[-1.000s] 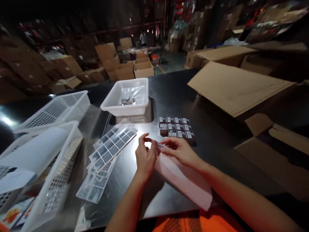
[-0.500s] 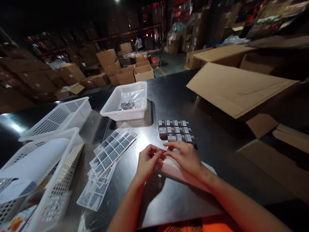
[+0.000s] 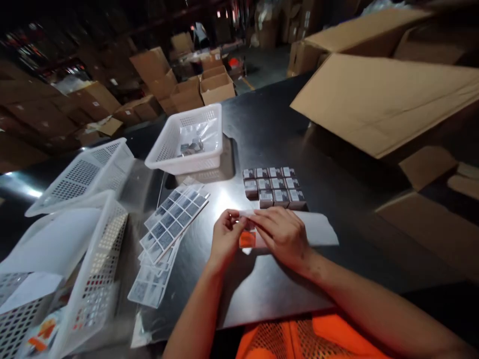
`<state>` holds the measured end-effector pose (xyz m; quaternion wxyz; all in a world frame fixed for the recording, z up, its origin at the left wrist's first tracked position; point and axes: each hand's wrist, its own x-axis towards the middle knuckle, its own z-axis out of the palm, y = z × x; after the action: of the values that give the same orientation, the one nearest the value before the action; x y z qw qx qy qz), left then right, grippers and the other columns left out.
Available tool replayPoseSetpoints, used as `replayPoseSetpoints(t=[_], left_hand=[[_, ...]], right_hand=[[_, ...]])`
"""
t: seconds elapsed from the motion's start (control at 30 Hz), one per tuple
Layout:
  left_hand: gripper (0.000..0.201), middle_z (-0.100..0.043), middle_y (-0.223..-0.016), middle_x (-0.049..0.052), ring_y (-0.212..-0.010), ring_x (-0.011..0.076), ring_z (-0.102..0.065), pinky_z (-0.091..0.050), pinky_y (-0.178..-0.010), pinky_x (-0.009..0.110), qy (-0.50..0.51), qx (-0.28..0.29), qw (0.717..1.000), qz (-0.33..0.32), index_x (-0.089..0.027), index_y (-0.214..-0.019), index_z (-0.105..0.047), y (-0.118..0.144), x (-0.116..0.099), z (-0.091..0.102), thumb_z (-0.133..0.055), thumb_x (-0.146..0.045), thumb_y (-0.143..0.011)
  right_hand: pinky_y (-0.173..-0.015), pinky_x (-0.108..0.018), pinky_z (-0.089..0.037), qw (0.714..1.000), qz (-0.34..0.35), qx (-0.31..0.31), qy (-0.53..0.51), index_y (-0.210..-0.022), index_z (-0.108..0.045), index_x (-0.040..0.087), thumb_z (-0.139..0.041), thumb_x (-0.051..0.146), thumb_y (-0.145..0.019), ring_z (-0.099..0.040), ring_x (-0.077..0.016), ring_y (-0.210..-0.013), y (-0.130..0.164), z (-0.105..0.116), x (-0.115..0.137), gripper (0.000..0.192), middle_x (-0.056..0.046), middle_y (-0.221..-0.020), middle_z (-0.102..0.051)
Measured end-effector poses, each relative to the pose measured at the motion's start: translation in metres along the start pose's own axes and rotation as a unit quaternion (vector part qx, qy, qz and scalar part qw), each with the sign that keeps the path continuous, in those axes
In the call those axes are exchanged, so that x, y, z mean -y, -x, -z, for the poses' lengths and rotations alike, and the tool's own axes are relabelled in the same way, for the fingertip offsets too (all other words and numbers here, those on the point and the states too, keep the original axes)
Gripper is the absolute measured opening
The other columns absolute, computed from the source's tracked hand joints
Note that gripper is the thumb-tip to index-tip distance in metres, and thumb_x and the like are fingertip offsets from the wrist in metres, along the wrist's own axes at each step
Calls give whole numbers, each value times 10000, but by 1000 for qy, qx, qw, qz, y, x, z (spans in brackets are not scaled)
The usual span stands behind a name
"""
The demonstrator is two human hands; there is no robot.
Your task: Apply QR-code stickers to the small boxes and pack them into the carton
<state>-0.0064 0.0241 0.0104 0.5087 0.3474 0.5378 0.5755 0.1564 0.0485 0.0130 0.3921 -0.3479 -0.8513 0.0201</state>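
At the middle of the steel table, a whitish flexible sheet [image 3: 318,229], perhaps paper or a plastic sleeve, lies under my hands. Its left end shows an orange patch [image 3: 247,239]. My left hand [image 3: 226,244] is closed, thumb and fingers pinching that left end. My right hand [image 3: 285,238] lies over the sheet, its fingers together and their tips at the same end. Whether anything small sits between the fingertips is hidden. Just beyond are rows of small dark boxes [image 3: 275,183] with white labels. Left of my hands, sticker sheets [image 3: 172,227] overlap in a fanned pile.
A white basket [image 3: 202,164] holding a clear bag stands behind the sticker sheets. Two more white baskets [image 3: 108,234] [image 3: 112,169] are at the left. A large open carton [image 3: 374,109] reaches over the table's right side. Cartons [image 3: 217,89] and a person [image 3: 201,35] are farther back.
My right hand has flattened over the sheet, and more of the sheet and its orange patch now show. The camera has tilted down, so the surroundings sit higher in view.
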Motion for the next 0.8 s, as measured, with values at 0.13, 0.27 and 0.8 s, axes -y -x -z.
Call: replayPoseSetpoints(t=[0.13, 0.27, 0.8], left_hand=[[511, -699, -723, -5, -607, 121, -639, -528, -618, 244, -9, -15, 999, 46, -204, -907, -635, -3, -2, 7, -837, -608, -666], [393, -596, -586, -39, -504, 93, -532, -443, -516, 207, -71, -13, 994, 86, -182, -778, -634, -12, -8, 22, -835, -477, -614], [239, -586, -501, -11, -564, 166, -585, -389, -572, 262, -276, -15, 960, 44, -218, -540, -638, -10, -4, 20, -623, -376, -718]], right_hand=[[-859, -405, -456, 998, -5, 59, -36, -1050, -777, 213, -618, 213, -1004, -665, -273, -1118, 8, -5, -1, 166, -89, -1290, -750], [-931, -402, -496, 977, -26, 113, -179, -911, -770, 244, -678, 271, -977, -652, -251, -1136, 4, 15, -2, 116, -73, -1257, -736], [-1092, -516, -284, 992, 21, 59, 106, -1521, -291, 171, -538, 86, -939, -701, -260, -1101, -9, -15, -59, 637, -92, -1080, -767]])
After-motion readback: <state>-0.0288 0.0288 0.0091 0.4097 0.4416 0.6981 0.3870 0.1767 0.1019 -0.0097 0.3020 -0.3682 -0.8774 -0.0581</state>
